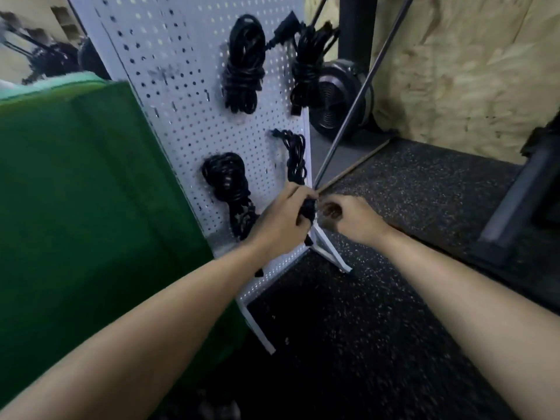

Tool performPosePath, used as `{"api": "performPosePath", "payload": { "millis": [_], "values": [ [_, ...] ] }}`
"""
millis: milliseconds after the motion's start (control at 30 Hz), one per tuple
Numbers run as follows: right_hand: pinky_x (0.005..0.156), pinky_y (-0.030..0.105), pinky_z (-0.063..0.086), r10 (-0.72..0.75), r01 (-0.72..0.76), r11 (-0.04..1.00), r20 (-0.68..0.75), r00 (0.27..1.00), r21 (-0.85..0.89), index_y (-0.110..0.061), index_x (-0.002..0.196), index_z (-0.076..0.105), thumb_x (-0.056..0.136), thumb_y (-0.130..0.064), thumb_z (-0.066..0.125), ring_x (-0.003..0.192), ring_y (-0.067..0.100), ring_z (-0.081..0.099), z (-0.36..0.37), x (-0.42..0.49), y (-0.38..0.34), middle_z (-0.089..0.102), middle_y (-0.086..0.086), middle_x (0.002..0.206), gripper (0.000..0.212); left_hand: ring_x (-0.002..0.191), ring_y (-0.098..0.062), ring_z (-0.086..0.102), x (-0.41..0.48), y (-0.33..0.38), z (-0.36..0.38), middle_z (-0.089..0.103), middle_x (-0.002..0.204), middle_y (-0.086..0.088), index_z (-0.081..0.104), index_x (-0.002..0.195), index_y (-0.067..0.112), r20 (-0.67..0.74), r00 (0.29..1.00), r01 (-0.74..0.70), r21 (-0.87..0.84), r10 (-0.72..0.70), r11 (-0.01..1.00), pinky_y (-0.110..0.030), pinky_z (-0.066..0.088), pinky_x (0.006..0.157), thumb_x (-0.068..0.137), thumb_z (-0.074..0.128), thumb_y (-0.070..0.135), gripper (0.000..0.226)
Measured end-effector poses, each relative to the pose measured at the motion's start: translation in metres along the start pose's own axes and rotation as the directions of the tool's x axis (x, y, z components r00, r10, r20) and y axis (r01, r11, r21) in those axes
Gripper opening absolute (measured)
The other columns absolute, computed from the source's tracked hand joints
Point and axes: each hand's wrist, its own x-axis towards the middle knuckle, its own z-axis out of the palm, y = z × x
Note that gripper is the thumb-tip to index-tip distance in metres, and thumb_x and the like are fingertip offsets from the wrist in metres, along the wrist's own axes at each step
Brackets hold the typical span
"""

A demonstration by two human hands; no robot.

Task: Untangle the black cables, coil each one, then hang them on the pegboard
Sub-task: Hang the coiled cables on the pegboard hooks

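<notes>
Hanging step, we judge. Our left hand [285,216] grips the fourth coil [295,156] at five o'clock on the pegboard [181,71]. Our right hand [348,218] is curled beside it; we cannot tell if it holds anything. Next: seat the coil, release.

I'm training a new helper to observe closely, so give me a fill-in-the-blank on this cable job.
1. The left hand grips a ___ cable.
2. Coiled cables hang on the ___ pegboard.
3. The cloth left of the pegboard is ___.
Missing words: black; white; green.
</notes>
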Motion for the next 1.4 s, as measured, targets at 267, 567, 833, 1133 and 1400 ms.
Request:
{"api": "performPosePath", "payload": {
  "millis": [267,567,833,1133,1400],
  "values": [
    [0.092,0.040,0.053,0.154,-0.092,0.970,0.276,0.949,-0.224,-0.016,0.121,0.070,0.087,-0.026,0.079,0.110,0.027,0.068,0.088,-0.017,0.114,0.072,0.007,0.117,0.036,0.115,-0.030,0.059,-0.042,-0.077,0.135,0.053,0.130,-0.003,0.059,0.127,0.021,0.421,0.881,0.155,0.174,-0.216,0.972,-0.046,0.054,0.092,0.090,0.066,0.021,0.038],
    [0.108,0.046,0.048,0.302,-0.184,0.936,0.414,0.859,-0.301,-0.023,0.150,0.047,0.094,-0.031,0.075,0.134,0.026,0.051,0.157,-0.018,0.194,0.051,0.003,0.146,0.063,0.156,-0.035,0.017,-0.078,-0.170,0.244,0.013,0.170,-0.012,0.021,0.163,0.020,0.510,0.608,0.467,0.390,-0.609,0.794,-0.057,0.027,0.124,0.093,0.074,0.041,0.091],
    [0.108,0.043,0.049,0.381,-0.263,0.915,0.440,0.813,-0.306,-0.025,0.147,0.049,0.097,-0.034,0.070,0.129,0.020,0.053,0.185,-0.036,0.236,0.054,-0.001,0.142,0.055,0.160,-0.036,0.002,-0.069,-0.218,0.283,0.001,0.174,-0.009,0.014,0.166,0.030,0.529,0.531,0.473,0.462,-0.662,0.750,-0.067,0.009,0.125,0.080,0.079,0.065,0.113],
    [0.107,0.044,0.050,0.393,-0.301,0.914,0.412,0.822,-0.271,-0.023,0.142,0.054,0.096,-0.033,0.070,0.126,0.020,0.056,0.190,-0.035,0.221,0.057,-0.001,0.137,0.050,0.120,-0.031,0.056,-0.080,-0.192,0.293,0.049,0.140,-0.008,0.044,0.141,0.024,0.416,0.673,0.453,0.421,-0.611,0.786,-0.049,0.054,0.096,0.086,0.076,0.049,0.068],
    [0.099,0.039,0.054,0.468,-0.454,0.882,0.341,0.815,-0.124,-0.018,0.130,0.065,0.095,-0.030,0.072,0.112,0.022,0.065,0.184,-0.034,0.208,0.069,0.005,0.121,0.037,0.101,-0.021,0.066,-0.075,-0.182,0.265,0.068,0.113,-0.002,0.058,0.125,0.017,0.414,0.633,0.715,0.014,-0.655,0.699,-0.029,0.053,0.078,0.094,0.071,0.036,0.038]
  ]
}}
